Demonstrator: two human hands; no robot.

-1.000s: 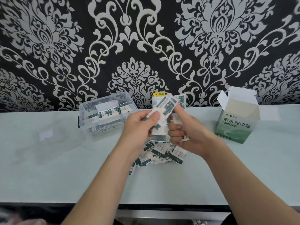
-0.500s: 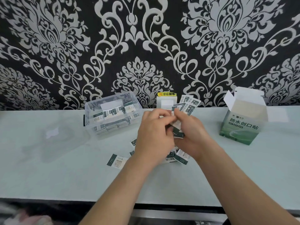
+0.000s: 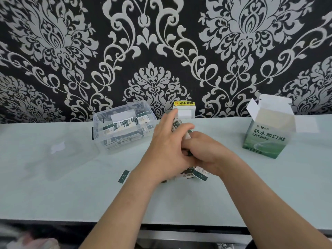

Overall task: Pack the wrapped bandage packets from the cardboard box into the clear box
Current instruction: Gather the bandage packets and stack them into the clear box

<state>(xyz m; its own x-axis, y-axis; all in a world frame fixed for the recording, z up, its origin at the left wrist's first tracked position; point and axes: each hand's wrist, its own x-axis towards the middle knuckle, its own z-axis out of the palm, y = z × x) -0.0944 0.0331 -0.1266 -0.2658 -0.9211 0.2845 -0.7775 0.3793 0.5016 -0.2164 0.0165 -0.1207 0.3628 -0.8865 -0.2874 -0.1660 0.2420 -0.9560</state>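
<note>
Pale desk [image 3: 53, 194]: left grip [image 3: 167, 150] and right grip [image 3: 206, 151] both clasp one stack of bandage packets [image 3: 177, 125], probably squaring its edges for the clear box [image 3: 98, 133] nearby.

I see soft, even, fairly bright light; the pale mint glossy surface [image 3: 71, 198] carries faint shadows and a dull sheen. The black-and-silver damask wallpaper [image 3: 161, 51] bows at the edges; the bottom-left corner is blurred.

left grip [image 3: 167, 150]: bare | right grip [image 3: 208, 151]: bare | forearms [image 3: 125, 203]: bare
</note>
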